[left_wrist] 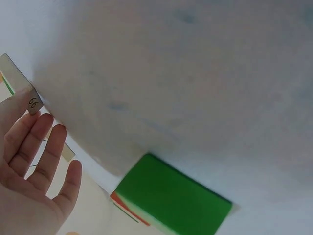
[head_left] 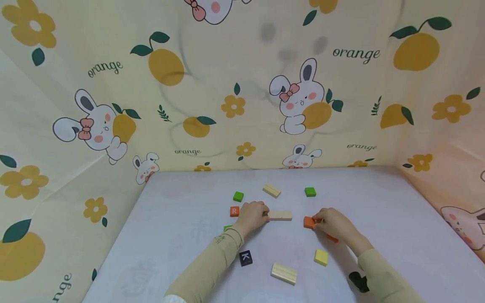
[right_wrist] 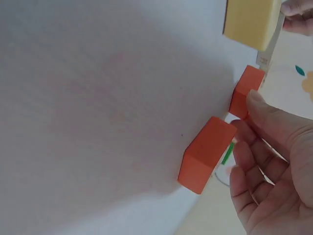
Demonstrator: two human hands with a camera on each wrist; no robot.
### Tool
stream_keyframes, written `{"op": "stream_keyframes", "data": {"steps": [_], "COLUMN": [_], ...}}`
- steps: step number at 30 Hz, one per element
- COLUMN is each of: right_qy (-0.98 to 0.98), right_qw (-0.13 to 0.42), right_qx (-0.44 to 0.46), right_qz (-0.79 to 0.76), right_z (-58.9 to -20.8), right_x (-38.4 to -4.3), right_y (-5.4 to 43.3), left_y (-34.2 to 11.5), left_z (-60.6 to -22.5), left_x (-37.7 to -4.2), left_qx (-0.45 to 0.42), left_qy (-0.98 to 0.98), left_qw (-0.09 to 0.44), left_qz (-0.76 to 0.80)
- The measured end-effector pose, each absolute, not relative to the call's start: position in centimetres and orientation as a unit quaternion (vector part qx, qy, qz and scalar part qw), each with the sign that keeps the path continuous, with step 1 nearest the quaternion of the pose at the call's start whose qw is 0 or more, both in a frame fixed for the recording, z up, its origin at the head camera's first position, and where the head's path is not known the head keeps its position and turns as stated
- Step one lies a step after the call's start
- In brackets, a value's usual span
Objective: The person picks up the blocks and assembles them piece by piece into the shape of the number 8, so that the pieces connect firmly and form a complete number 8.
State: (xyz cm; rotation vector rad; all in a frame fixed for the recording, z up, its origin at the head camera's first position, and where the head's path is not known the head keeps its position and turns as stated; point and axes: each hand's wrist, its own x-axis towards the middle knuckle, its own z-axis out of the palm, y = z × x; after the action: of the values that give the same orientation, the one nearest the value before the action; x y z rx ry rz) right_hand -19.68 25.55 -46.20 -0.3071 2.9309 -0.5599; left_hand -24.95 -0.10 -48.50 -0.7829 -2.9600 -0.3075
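Note:
My left hand [head_left: 251, 216] pinches the left end of a pale wooden block [head_left: 280, 216] lying lengthwise on the white table. In the left wrist view, the thumb of that hand [left_wrist: 34, 171] lies against the block's end [left_wrist: 33, 102], which bears a small printed mark. Off to the right, my right hand [head_left: 335, 225] pinches an orange block [head_left: 308, 222] between thumb and fingers. The right wrist view shows this orange block [right_wrist: 248, 88] at the thumb tip, with a second orange block [right_wrist: 208, 154] standing close to the fingers; the hand partly covers it in the head view.
Around the hands lie green blocks [head_left: 238, 196] [head_left: 310, 192], a red-orange block lettered R [head_left: 234, 211], a black block lettered K [head_left: 246, 258], a yellow block [head_left: 321, 257] and wooden blocks [head_left: 272, 190] [head_left: 284, 274]. Another green block [left_wrist: 171, 196] sits beneath the left wrist. Printed cloth walls surround the table.

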Motion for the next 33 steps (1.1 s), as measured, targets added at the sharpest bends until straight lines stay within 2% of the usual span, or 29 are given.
{"op": "stream_keyframes", "data": {"steps": [10, 21, 33], "right_qy": [0.976, 0.976, 0.974], "right_qw": [0.057, 0.049, 0.050], "right_qx": [-0.119, -0.144, -0.134], "right_qz": [-0.175, -0.159, -0.176], "right_z": [-46.0, -46.4, -46.5], "right_x": [-19.1, -19.7, -19.9], "right_y": [23.7, 23.2, 22.8], "left_y": [-0.1, -0.3, -0.2], "left_z": [-48.3, -48.7, -48.5], "left_x": [-25.0, -25.1, -25.0], "left_qx": [-0.249, -0.261, -0.257], "left_qy": [-0.963, -0.959, -0.960], "left_qw": [0.022, 0.041, 0.033], "left_qz": [-0.101, -0.104, -0.106]}}
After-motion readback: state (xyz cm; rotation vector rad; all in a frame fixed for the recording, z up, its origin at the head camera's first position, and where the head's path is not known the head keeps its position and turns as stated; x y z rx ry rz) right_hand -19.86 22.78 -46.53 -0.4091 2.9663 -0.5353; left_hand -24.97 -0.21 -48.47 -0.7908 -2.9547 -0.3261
